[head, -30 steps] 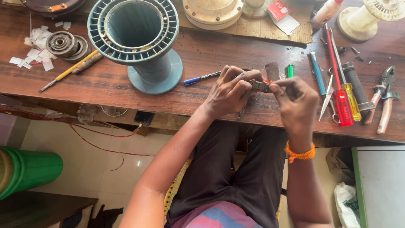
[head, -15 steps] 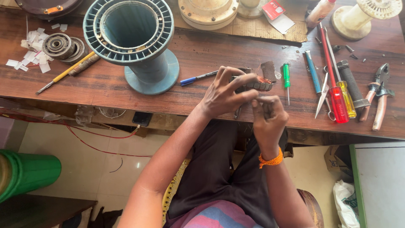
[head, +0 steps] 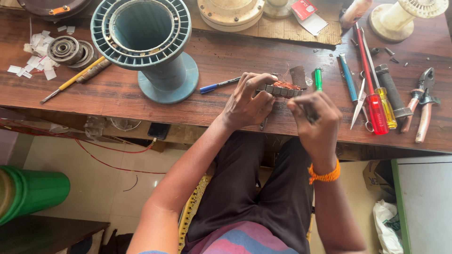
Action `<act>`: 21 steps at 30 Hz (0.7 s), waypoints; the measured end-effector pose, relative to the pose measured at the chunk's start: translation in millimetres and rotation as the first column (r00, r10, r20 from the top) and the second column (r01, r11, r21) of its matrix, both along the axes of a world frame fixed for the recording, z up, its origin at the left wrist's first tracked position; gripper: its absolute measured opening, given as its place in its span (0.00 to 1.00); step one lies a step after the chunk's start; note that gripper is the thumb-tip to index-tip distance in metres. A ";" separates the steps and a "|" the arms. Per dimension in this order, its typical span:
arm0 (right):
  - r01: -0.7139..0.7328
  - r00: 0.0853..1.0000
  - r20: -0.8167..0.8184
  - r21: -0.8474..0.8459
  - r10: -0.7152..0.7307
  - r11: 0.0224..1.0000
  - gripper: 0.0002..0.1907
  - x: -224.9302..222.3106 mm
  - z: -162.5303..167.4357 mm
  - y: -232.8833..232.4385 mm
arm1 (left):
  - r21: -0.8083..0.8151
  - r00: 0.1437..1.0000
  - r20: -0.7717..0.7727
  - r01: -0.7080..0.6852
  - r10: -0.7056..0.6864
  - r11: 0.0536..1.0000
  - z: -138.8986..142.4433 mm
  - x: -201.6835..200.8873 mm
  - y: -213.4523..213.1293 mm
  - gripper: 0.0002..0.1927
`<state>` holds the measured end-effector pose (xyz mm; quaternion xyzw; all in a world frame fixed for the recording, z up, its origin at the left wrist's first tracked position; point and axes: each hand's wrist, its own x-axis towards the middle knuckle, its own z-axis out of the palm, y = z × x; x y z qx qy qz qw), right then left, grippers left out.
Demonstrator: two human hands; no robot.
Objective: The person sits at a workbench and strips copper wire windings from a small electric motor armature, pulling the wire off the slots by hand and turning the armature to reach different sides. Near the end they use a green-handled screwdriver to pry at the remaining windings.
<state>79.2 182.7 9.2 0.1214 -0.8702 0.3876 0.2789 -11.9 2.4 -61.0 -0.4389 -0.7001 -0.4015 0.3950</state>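
Note:
My left hand (head: 247,101) grips a small grey metal stator core (head: 281,89) wound with copper wire, holding it over the front edge of the wooden workbench (head: 117,96). My right hand (head: 314,117) is closed just right of the core, its fingers pinched on something small and dark that I cannot make out. An orange thread band sits on my right wrist. Behind the core lie a dark flat piece (head: 298,75) and a green-handled tool (head: 318,78).
A teal ribbed housing (head: 143,35) stands at the left. A blue pen (head: 219,85), bearings (head: 66,49), paper scraps and a yellow screwdriver (head: 75,79) lie nearby. Screwdrivers (head: 374,101), scissors (head: 359,101) and pliers (head: 422,101) lie at the right. A green drum (head: 28,193) stands on the floor.
My right hand has drawn back from the core toward me and to the right. The left hand keeps hold of the core and has shifted slightly.

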 end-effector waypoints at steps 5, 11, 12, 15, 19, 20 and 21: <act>-0.038 0.997 0.062 0.022 0.036 0.999 0.04 -32.1 21.0 -12.9 | 0.032 0.997 0.063 0.033 -0.035 0.999 3.0 2.7 -2.8 0.09; -0.055 0.971 0.230 -0.023 0.059 0.998 0.04 -51.6 29.4 -14.1 | 0.009 0.998 0.060 0.011 -0.011 1.000 5.8 2.9 -3.1 0.10; -0.052 0.965 0.256 -0.052 0.064 0.997 0.03 -52.9 28.7 -12.6 | -0.021 0.998 0.060 0.007 -0.005 1.000 6.1 2.7 -3.9 0.11; -0.032 0.960 0.274 -0.095 0.057 0.995 0.04 -55.0 27.1 -5.1 | -0.087 1.000 0.029 0.001 0.002 0.996 8.1 0.2 -5.2 0.13; 0.010 0.979 0.204 -0.100 0.011 0.995 0.04 -42.2 20.3 5.6 | -0.056 0.999 -0.005 0.042 -0.042 0.998 8.7 -3.1 -0.1 0.18; 0.020 0.980 0.199 -0.125 0.005 0.992 0.04 -36.8 17.3 7.2 | -0.043 0.998 0.006 0.063 -0.063 0.997 8.2 -3.7 0.5 0.19; 0.041 0.978 0.209 -0.155 -0.008 0.987 0.04 -31.7 14.0 7.9 | -0.039 0.998 0.011 0.059 -0.058 0.998 7.7 -4.4 0.9 0.20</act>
